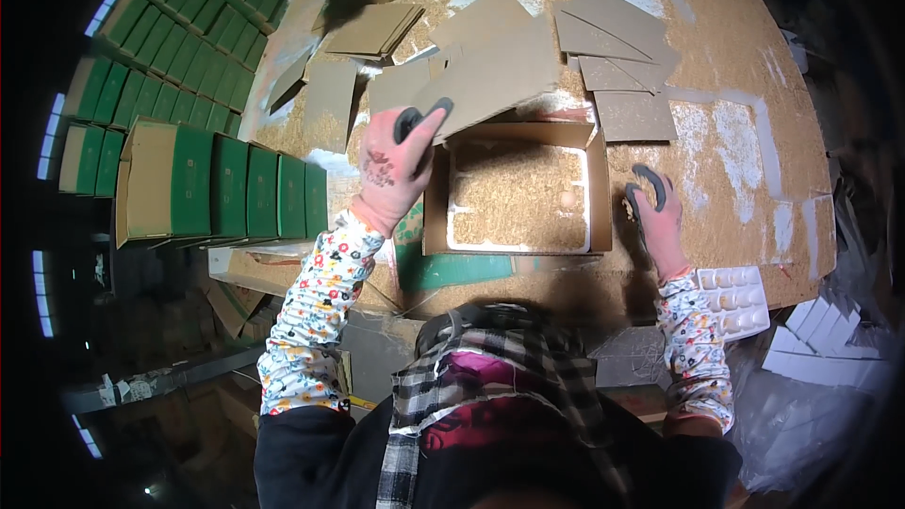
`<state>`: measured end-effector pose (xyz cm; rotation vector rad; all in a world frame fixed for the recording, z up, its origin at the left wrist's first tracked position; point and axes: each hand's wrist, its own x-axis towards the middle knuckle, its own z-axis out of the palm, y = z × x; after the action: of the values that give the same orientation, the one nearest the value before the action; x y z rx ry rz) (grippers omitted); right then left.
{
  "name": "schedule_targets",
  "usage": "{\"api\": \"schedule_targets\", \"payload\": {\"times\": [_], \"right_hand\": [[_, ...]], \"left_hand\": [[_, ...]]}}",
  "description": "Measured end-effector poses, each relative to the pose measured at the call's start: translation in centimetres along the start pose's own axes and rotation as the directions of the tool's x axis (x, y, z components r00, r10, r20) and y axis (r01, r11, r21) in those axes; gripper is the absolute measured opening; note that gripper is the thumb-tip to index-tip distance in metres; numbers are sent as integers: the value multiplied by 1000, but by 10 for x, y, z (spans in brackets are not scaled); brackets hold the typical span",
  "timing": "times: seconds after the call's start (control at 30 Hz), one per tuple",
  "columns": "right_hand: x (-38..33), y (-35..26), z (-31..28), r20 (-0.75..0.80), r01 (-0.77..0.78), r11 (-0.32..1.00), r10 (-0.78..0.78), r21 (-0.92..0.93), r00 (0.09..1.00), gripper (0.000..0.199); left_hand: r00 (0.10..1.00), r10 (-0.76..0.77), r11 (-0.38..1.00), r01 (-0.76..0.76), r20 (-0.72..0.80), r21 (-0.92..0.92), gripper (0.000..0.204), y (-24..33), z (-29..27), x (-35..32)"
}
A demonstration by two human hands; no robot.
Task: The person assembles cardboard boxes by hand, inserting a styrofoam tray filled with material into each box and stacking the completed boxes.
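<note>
My gloved left hand (pixel 396 165) grips a cardboard sheet (pixel 495 71) at ten o'clock of the open box (pixel 517 190), which sits centre-table, lined with a sawdust-filled white tray (pixel 517 196). My right hand (pixel 652 212) rests at three o'clock, fingers curled, holding nothing I can make out.

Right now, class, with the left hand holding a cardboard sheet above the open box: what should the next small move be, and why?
Probably lower the cardboard sheet flat into the open box. The left hand already grips it at the box's upper left corner, the sawdust-like filling inside lies uncovered, and the right hand rests beside the box, clear of the opening.
</note>
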<state>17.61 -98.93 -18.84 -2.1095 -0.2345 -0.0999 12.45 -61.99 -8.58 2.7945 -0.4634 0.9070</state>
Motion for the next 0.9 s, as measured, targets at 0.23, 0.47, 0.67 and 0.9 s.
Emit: {"api": "schedule_targets", "payload": {"times": [0.23, 0.47, 0.67, 0.9], "right_hand": [[35, -45, -21, -82, 94, 852, -158, -514, 984, 40], [-12, -84, 85, 601, 305, 821, 58, -483, 797, 58], [19, -39, 106, 704, 301, 911, -16, -283, 710, 61], [59, -4, -3, 204, -111, 963, 60, 247, 977, 42]], "left_hand": [[821, 411, 911, -348, 397, -223, 37, 47, 37, -2], [560, 545, 794, -107, 623, -599, 37, 53, 100, -65], [533, 27, 974, 178, 846, -143, 69, 59, 75, -40], [946, -213, 905, 284, 243, -316, 44, 7, 49, -62]]}}
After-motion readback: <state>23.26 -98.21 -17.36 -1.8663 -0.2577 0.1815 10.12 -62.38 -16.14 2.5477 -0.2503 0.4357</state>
